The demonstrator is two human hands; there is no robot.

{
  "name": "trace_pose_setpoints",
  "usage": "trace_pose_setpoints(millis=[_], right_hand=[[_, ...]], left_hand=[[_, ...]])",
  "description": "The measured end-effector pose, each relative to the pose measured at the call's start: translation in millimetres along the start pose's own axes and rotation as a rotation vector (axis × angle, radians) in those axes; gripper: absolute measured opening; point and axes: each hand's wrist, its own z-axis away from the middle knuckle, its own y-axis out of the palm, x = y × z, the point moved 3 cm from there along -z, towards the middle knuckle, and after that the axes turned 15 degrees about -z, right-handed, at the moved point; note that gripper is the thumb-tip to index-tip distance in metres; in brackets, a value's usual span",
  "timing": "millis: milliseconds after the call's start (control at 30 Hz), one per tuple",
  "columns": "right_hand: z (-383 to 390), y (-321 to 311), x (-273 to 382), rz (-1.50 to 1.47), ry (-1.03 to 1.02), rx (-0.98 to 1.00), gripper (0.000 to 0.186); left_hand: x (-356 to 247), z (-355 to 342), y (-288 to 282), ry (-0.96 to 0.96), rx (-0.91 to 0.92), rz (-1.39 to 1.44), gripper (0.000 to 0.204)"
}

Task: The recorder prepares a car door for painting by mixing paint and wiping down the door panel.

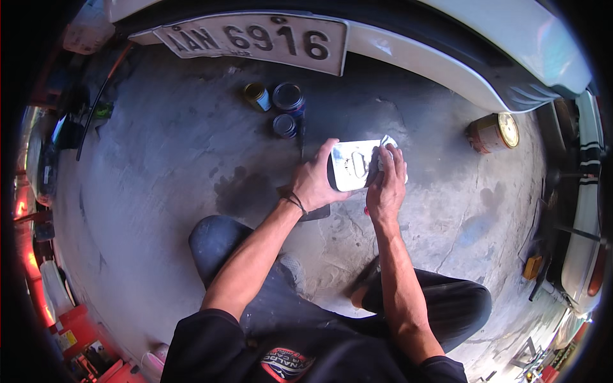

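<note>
Presently, ahead of the knees (220, 239), the left hand (313, 179) is grasping a shiny part (350, 165); the right hand's (388, 191) fingers are bending over its right end, their grip remaining unclear. Beyond, three cans (284, 126) are standing near the car (408, 51).

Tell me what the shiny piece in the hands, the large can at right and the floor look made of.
Shiny piece: mirror-bright finish with strong glare; perhaps polished metal, though glossy plastic or glass can't be ruled out.
Large can: probably metal, with a bright round rim and a coloured, marked wall.
Floor: likely concrete, worn grey, with cracks and dark stains.
</note>
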Motion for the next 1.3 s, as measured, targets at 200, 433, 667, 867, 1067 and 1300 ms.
trace_pose_setpoints(millis=[200, 433, 667, 867, 1067, 1300], right_hand=[[-35, -33, -2, -0.745, 0.549, 0.144, 0.054], [-98, -108, 184, -1.327, 1.122, 0.334, 0.062], [-93, -153, 407, -1.31, 1.258, 0.88, 0.049], [-82, -180, 664, -0.52, 0.055, 1.254, 0.025], [-43, -221, 749, -0.629, -0.015, 1.662, 0.051], [120, -279, 864, -0.602, 1.066, 2.175, 0.059]], left_hand=[[8, 20, -18, -0.281, 0.113, -0.072, 0.14], [-16, 91, -105, -0.635, 0.111, -0.075, 0.135], [-217, 182, -320, -0.651, -0.386, 0.774, 0.062], [-299, 274, -401, -0.769, -0.745, 1.12, 0.073], [-421, 362, -474, -0.926, -1.44, 1.419, 0.067], [-457, 571, -513, -1.198, -1.372, 0.962, 0.079]])
